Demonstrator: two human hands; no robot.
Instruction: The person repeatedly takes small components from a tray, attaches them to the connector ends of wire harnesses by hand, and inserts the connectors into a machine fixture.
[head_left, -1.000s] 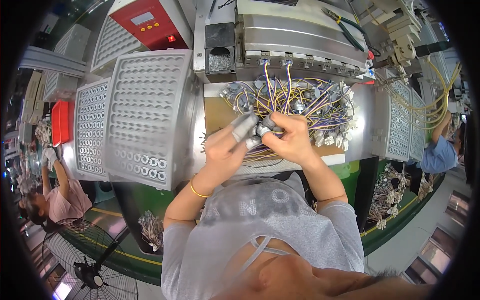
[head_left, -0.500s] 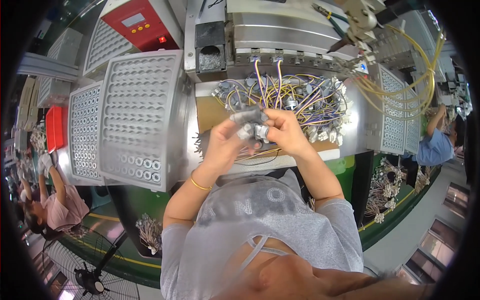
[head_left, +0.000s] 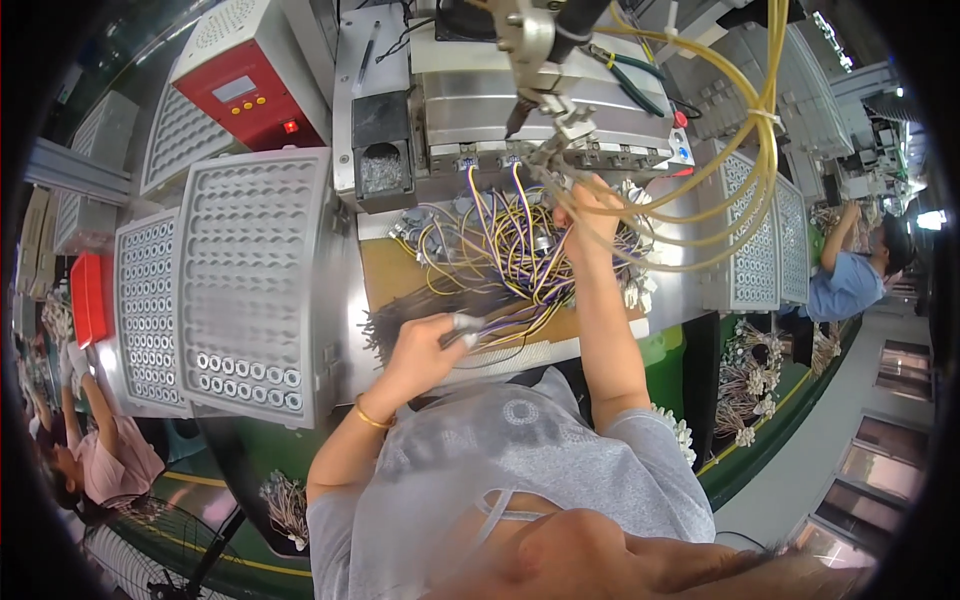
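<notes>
Wire bundle lies on the brown mat, in front of the grey machine. Left hand pinches a small grey connector at the near end; right hand closes on wires up by the machine. Light, floppy, tangle-prone (grip the connectors, not loose strands). Long axis runs roughly from worker to machine.

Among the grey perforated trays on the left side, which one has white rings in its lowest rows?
The large tray nearest the left hand: white rings fill its two bottom rows. The smaller tray beside it shows only small holes.
</notes>
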